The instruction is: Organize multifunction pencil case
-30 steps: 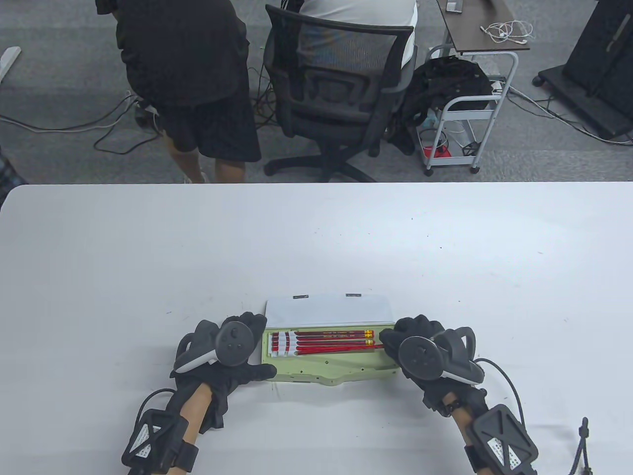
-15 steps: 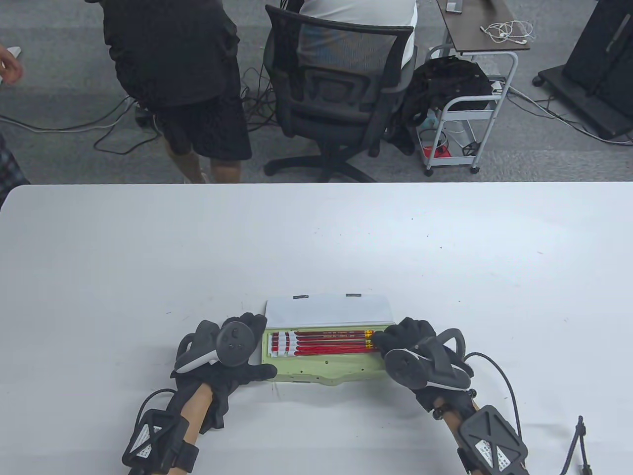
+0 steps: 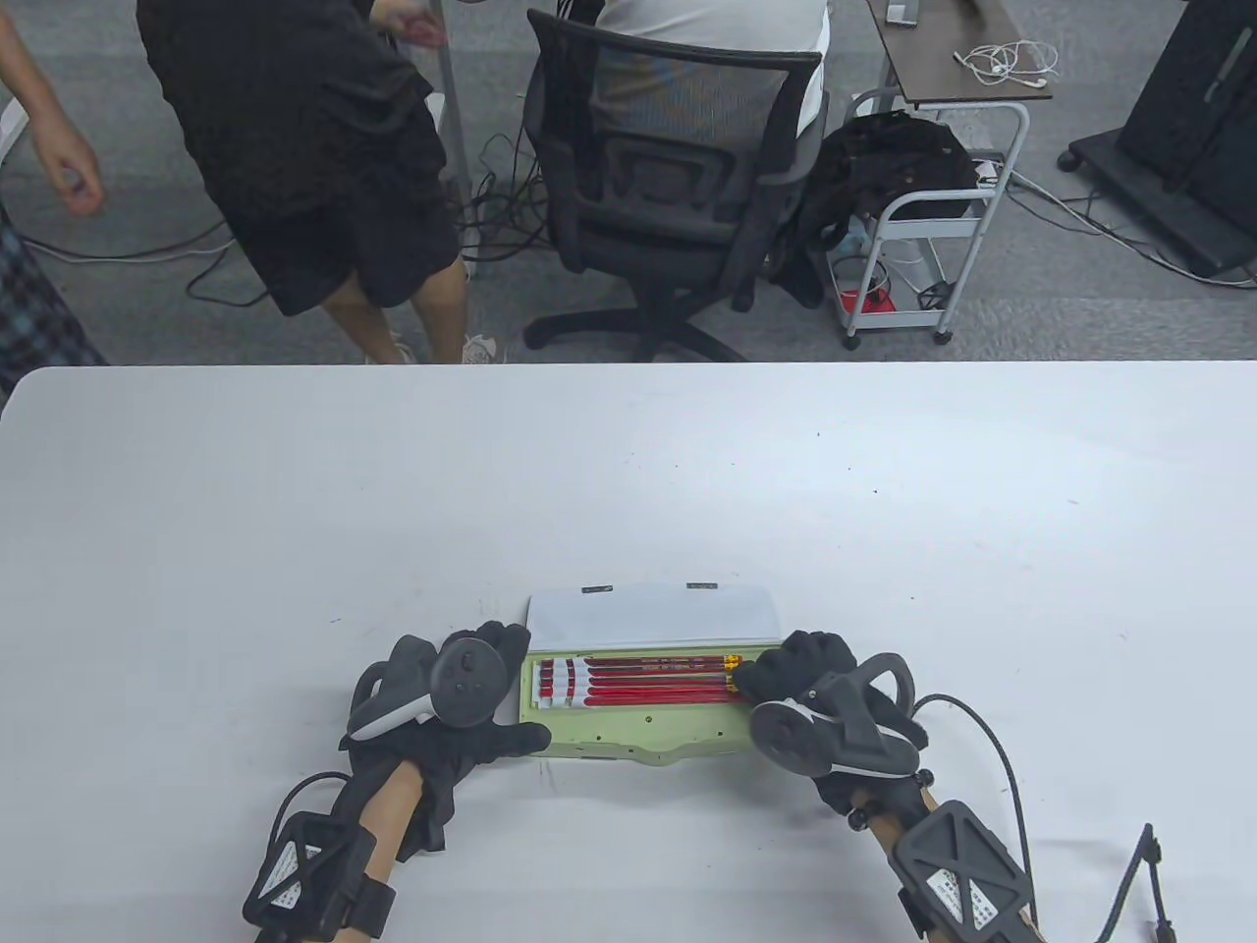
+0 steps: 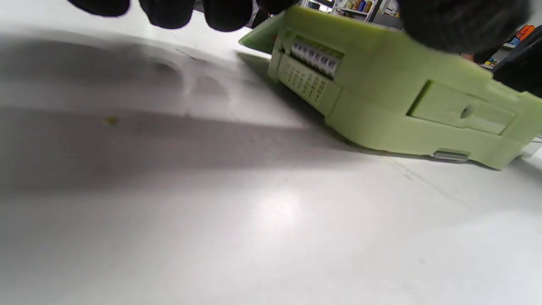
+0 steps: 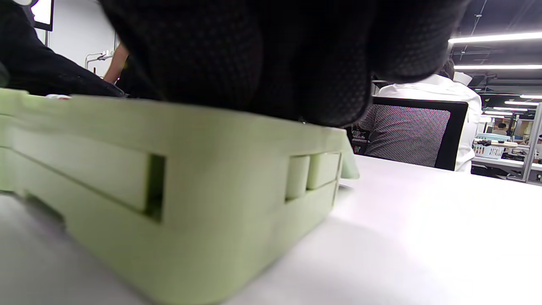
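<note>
A wide white bench [image 3: 628,471] fills the lower part of the table view. Near its front edge lies a light green multifunction pencil case [image 3: 648,727], its white-lined lid [image 3: 653,614] open and lying flat on the far side. The left hand [image 3: 447,702] is at the case's left end, thumb stretched along the front wall and fingers curled at the far corner; whether this grip actually clamps the case I cannot tell. The right hand [image 3: 805,678] covers the case's right end, its grip resting fingers on the rim and over the pencil ends; whether they pinch anything is hidden. Between the two hands, red pencils [image 3: 638,681] lie side by side inside the case.
</note>
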The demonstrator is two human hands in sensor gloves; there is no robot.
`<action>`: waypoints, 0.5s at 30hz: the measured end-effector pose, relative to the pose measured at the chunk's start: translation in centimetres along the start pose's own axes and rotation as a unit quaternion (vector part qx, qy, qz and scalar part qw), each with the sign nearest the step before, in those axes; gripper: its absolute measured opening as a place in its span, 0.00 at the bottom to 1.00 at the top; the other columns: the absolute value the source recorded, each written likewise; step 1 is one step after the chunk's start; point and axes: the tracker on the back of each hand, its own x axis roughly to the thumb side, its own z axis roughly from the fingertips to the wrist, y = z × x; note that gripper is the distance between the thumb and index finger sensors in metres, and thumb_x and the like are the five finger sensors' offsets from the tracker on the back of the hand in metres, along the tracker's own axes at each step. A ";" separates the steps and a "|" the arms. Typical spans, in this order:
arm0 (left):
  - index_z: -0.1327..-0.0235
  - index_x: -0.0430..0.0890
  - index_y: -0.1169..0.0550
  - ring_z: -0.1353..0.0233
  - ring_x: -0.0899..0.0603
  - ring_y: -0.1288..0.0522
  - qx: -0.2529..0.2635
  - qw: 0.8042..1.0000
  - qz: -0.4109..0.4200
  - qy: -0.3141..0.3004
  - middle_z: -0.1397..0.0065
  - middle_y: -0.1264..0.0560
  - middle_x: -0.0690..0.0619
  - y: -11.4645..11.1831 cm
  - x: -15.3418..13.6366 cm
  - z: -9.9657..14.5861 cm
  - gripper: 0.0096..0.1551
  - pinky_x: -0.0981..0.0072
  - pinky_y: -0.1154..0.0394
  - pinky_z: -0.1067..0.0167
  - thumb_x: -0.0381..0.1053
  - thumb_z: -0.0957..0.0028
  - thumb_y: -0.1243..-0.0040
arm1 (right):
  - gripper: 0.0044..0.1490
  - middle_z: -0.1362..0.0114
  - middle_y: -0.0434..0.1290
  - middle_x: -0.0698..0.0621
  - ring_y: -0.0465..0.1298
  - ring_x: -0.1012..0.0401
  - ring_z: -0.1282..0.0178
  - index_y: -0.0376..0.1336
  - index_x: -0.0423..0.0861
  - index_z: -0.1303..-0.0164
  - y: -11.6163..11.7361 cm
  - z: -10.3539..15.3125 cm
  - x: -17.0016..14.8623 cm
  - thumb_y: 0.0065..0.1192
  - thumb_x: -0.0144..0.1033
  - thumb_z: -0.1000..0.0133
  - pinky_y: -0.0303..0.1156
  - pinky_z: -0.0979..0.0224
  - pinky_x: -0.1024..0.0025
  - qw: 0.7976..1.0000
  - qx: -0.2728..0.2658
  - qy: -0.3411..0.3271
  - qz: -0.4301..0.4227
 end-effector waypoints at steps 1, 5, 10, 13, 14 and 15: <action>0.14 0.40 0.52 0.16 0.20 0.45 0.000 1.000 0.000 0.000 0.10 0.48 0.32 0.0 0.0 0.0 0.66 0.18 0.43 0.31 0.73 0.58 0.48 | 0.25 0.43 0.81 0.50 0.80 0.49 0.41 0.75 0.47 0.45 -0.1 0.0 -0.1 0.76 0.35 0.53 0.75 0.32 0.45 1.000 0.000 0.001 -0.003; 0.14 0.40 0.52 0.16 0.19 0.45 -0.001 1.000 0.002 0.000 0.10 0.48 0.32 0.0 0.0 0.0 0.66 0.18 0.43 0.31 0.73 0.58 0.48 | 0.25 0.42 0.81 0.49 0.80 0.49 0.39 0.74 0.46 0.43 -0.3 0.2 -0.7 0.73 0.36 0.51 0.75 0.31 0.44 0.999 -0.002 0.013 -0.035; 0.14 0.40 0.52 0.16 0.19 0.45 -0.003 1.000 0.002 0.001 0.10 0.48 0.32 0.0 0.0 0.0 0.66 0.18 0.43 0.31 0.73 0.58 0.48 | 0.26 0.40 0.81 0.48 0.80 0.47 0.38 0.73 0.45 0.40 -0.6 0.6 -1.7 0.68 0.40 0.48 0.75 0.31 0.43 0.996 -0.015 0.036 -0.080; 0.14 0.40 0.52 0.16 0.19 0.45 -0.005 1.000 0.005 0.002 0.10 0.48 0.31 0.0 0.0 -0.1 0.66 0.18 0.43 0.32 0.73 0.58 0.47 | 0.29 0.38 0.80 0.45 0.79 0.45 0.38 0.71 0.43 0.37 -0.6 0.7 -2.2 0.65 0.41 0.46 0.75 0.32 0.43 0.992 -0.020 0.059 -0.113; 0.14 0.41 0.53 0.16 0.19 0.45 -0.005 1.000 0.005 0.002 0.10 0.48 0.31 0.0 0.0 0.0 0.66 0.18 0.43 0.31 0.73 0.58 0.48 | 0.30 0.37 0.79 0.44 0.79 0.44 0.37 0.70 0.43 0.36 -0.7 0.8 -2.4 0.64 0.42 0.46 0.74 0.32 0.43 0.991 -0.026 0.066 -0.116; 0.14 0.40 0.53 0.16 0.19 0.45 -0.005 1.000 0.003 0.002 0.10 0.48 0.31 0.0 0.0 0.0 0.66 0.18 0.43 0.32 0.73 0.58 0.48 | 0.30 0.36 0.79 0.44 0.79 0.44 0.37 0.70 0.43 0.35 -0.7 0.8 -2.6 0.63 0.42 0.46 0.74 0.32 0.43 0.991 -0.028 0.069 -0.114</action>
